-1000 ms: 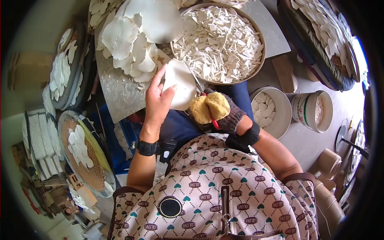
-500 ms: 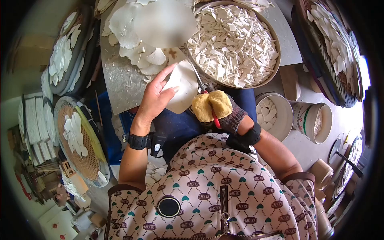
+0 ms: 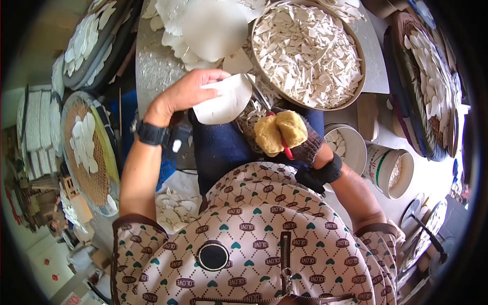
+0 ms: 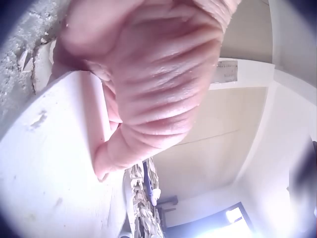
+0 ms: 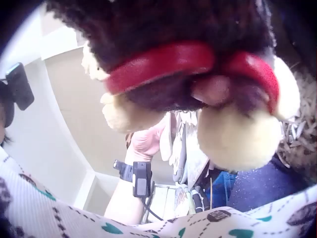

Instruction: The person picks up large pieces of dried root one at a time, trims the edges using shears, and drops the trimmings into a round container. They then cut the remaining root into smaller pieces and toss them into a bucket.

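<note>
My bare left hand (image 3: 190, 91) pinches a thin, flat white sheet (image 3: 223, 104) with a rounded edge. In the left wrist view the thumb lies on the face of the sheet (image 4: 54, 158), with the other fingers partly hidden behind it. My right hand (image 3: 309, 147), in a dark knitted glove, grips scissors (image 3: 261, 95) with red handles. Thick yellow padding (image 3: 284, 133) is wrapped on the handles. The scissors' blades meet the sheet's right edge, over the lap. Red handle loops (image 5: 158, 64) circle the gloved fingers in the right wrist view.
A big round basin (image 3: 325, 108) heaped with white scraps stands on the grey table (image 3: 152, 58), beside piled white discs (image 3: 175, 43). Two pale buckets (image 3: 373, 165) holding white pieces stand on the floor at right. Round woven trays (image 3: 104, 147) with white pieces flank both sides.
The left hand and forearm have swung left, turning the sheet from upright toward lying sideways. The scissors stay at its right edge. The whole head view has shifted.
</note>
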{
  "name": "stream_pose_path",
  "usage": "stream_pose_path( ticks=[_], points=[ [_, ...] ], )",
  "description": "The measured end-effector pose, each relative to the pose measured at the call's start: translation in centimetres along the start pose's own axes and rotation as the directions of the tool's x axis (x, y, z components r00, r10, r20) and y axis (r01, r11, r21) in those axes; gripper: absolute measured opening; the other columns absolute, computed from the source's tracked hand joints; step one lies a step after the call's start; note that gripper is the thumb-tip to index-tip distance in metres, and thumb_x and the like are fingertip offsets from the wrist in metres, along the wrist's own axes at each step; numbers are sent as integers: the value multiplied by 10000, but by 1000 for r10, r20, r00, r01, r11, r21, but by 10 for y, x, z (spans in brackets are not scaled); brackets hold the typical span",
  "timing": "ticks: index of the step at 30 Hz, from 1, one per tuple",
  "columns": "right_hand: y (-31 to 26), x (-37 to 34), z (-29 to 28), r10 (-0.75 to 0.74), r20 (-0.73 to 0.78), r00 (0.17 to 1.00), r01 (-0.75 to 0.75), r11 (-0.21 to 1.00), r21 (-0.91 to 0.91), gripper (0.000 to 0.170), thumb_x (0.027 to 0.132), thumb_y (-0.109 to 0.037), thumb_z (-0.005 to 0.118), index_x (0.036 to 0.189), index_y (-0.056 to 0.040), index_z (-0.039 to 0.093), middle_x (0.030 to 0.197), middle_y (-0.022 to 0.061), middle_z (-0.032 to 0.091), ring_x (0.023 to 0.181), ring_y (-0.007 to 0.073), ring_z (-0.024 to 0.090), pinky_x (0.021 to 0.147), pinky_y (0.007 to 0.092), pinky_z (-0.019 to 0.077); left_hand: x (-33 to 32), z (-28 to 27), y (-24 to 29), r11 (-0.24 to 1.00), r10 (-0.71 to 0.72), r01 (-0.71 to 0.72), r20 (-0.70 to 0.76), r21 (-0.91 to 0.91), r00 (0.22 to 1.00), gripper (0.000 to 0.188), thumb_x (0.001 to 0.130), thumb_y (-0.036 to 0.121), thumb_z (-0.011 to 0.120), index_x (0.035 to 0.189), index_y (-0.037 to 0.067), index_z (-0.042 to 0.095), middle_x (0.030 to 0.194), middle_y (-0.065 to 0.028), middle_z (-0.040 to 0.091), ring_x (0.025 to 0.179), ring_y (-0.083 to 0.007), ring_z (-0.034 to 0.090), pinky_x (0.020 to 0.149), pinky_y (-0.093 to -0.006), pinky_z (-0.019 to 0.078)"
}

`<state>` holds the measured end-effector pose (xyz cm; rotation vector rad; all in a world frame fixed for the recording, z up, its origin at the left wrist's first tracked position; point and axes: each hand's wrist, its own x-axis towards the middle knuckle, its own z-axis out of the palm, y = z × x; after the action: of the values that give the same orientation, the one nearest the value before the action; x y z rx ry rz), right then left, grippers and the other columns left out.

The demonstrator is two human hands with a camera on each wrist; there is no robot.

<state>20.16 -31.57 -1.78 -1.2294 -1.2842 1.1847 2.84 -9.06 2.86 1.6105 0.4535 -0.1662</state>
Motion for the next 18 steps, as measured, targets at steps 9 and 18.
stream_pose_path(
  ticks=[9, 18],
  points=[
    [74, -29, 2, 63, -39, 997, -29, 820, 572, 424, 755, -39, 679, 1144, -34, 513, 1051, 83, 591, 924, 164, 587, 832, 296, 478, -4, 0, 6, 859, 445, -330, -251, 391, 860, 147, 798, 11, 596, 887, 104, 668, 1284, -84, 466, 1197, -208, 434, 976, -278, 365],
    [38, -9, 18, -44, 22, 999, 40, 989, 142, 493, 784, -105, 658, 1232, -82, 455, 1230, 66, 495, 1131, 175, 476, 987, 298, 358, -22, 44, -1, 799, 58, -305, -438, -518, 897, 234, 842, 31, 537, 1065, -16, 592, 1083, -113, 600, 977, -143, 572, 869, -270, 452]
  ],
)
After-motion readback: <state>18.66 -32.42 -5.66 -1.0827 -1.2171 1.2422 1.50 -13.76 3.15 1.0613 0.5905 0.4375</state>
